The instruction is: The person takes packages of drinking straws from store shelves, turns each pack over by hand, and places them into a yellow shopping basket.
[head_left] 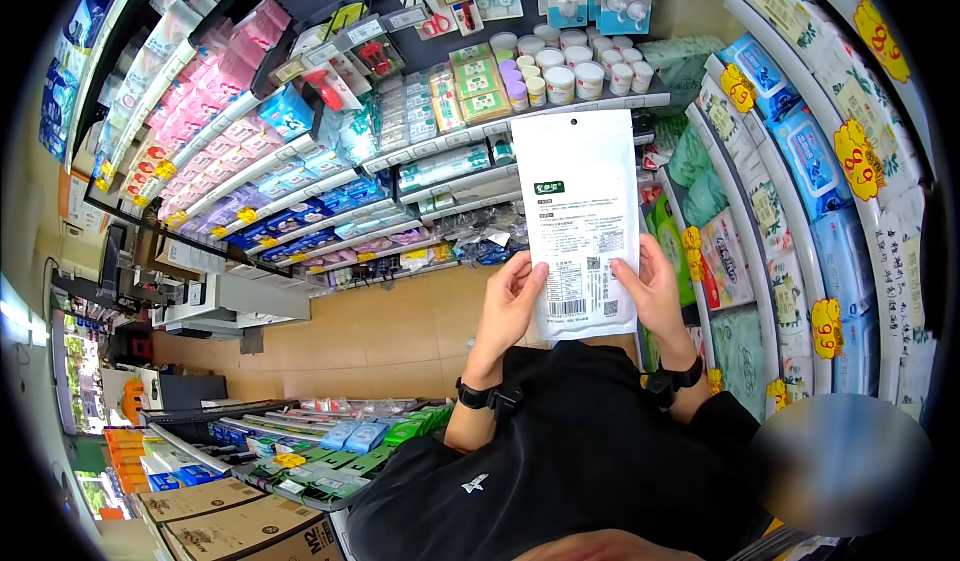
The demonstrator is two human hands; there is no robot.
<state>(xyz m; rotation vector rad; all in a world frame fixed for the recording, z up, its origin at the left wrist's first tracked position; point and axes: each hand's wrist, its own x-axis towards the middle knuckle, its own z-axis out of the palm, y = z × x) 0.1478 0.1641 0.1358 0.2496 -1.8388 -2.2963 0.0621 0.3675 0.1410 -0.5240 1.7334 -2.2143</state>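
A white flat pouch (pixel 578 216) with a hang hole at its top is held upright in front of my chest. Its printed back faces me, with a dark green label, small text, a barcode and square codes. My left hand (pixel 513 296) grips the lower left edge, thumb on the front. On the lower right edge, my right hand (pixel 652 286) is closed the same way, thumb pressed near a square code. The fingers behind the pouch are hidden. Both wrists wear black straps.
Ahead, a shelf holds white-lidded tubs (pixel 575 66) and boxed goods. Pink packs (pixel 225 71) fill the shelves at left. Blue wipes packs (pixel 810 161) line the close right shelf. Cardboard boxes (pixel 225 516) stand at lower left, beside a low shelf of green packs (pixel 415 426). Tiled floor (pixel 380 336) lies between.
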